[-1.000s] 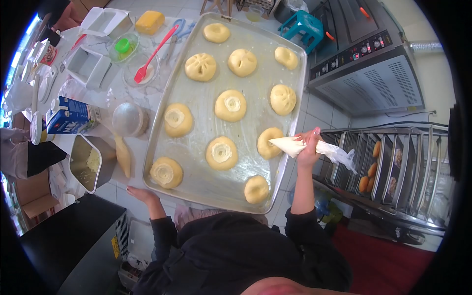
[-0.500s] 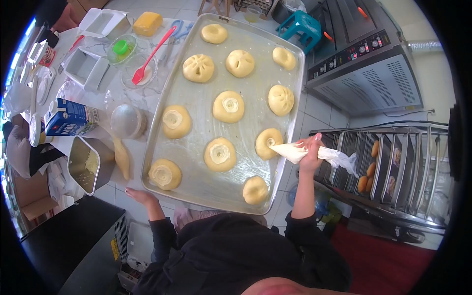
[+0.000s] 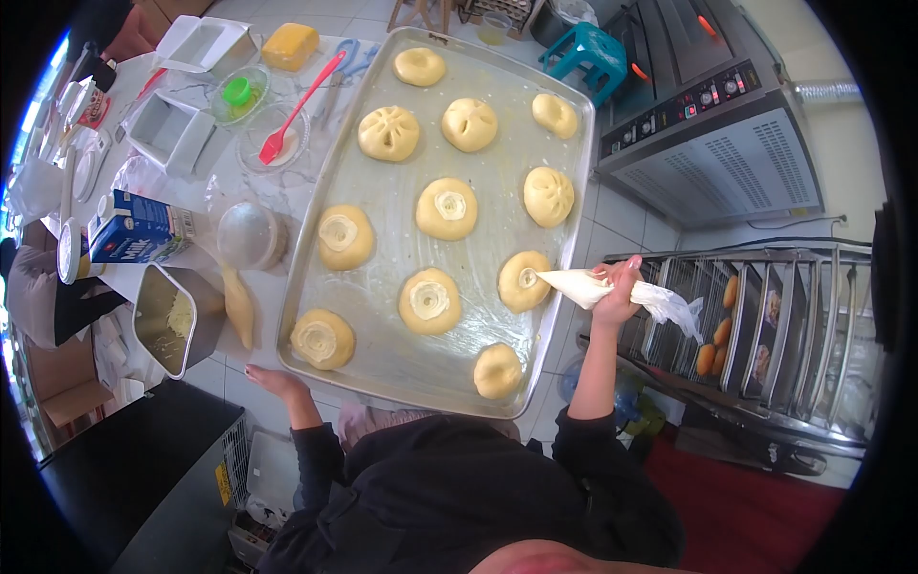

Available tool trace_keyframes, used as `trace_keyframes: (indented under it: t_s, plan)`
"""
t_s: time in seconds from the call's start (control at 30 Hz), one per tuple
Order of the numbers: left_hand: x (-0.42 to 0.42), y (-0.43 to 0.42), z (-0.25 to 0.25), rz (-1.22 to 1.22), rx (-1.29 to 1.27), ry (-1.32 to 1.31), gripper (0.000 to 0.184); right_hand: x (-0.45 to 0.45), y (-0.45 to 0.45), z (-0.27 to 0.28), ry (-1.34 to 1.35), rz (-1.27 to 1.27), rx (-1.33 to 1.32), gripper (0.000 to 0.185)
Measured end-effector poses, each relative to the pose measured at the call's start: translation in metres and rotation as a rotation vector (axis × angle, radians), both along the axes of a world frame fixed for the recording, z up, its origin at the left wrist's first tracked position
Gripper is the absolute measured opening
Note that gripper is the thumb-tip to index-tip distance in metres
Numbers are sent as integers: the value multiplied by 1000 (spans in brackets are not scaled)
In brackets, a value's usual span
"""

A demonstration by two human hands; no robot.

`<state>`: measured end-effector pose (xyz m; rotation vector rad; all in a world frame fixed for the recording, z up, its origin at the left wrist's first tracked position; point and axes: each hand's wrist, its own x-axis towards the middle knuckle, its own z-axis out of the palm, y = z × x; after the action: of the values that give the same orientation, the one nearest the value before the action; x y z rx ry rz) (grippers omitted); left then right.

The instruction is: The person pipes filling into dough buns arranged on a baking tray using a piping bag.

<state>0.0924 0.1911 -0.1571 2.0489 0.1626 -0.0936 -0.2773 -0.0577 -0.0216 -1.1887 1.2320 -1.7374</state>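
Note:
My right hand (image 3: 617, 293) is wrapped round a white piping bag (image 3: 572, 284), whose tip points left at the cream on a dough bun (image 3: 522, 281) near the tray's right edge. Beneath the buns lies a large metal baking tray (image 3: 382, 287). Creamy white swirls fill several buns, such as the middle one (image 3: 429, 300). Other buns bear pressed-in slits or folds, among them a pleated bun (image 3: 549, 197). My left hand (image 3: 274, 381) is open, fingers extended, by the tray's lower left corner; whether it touches the rim I cannot tell.
Left of the tray stand a milk carton (image 3: 140, 230), a metal tin of pale shreds (image 3: 158, 335), loaf tins (image 3: 170, 132) and a red spatula (image 3: 301, 110) on a bowl. To the right are an oven (image 3: 708, 134) and a rack (image 3: 755, 335) holding baked goods.
My right hand and the piping bag have shifted slightly right, the tip drawing away from the bun's middle. More of the cream in that bun shows. My left hand stays put.

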Motion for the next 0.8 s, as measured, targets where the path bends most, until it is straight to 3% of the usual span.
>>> trace_keyframes:
  t_s: [0.3,0.63,0.8]
  plan:
    - [-3,-4,9,7,-21,18,55,4,17,3,36,117,32,40]
    - [2,-3,3,73,-150,28,53,13,-2,5,-30,-5,29,40]
    - [0,-2,4,16,-65,-11,51,-4,-2,1,-7,-52,8,40]
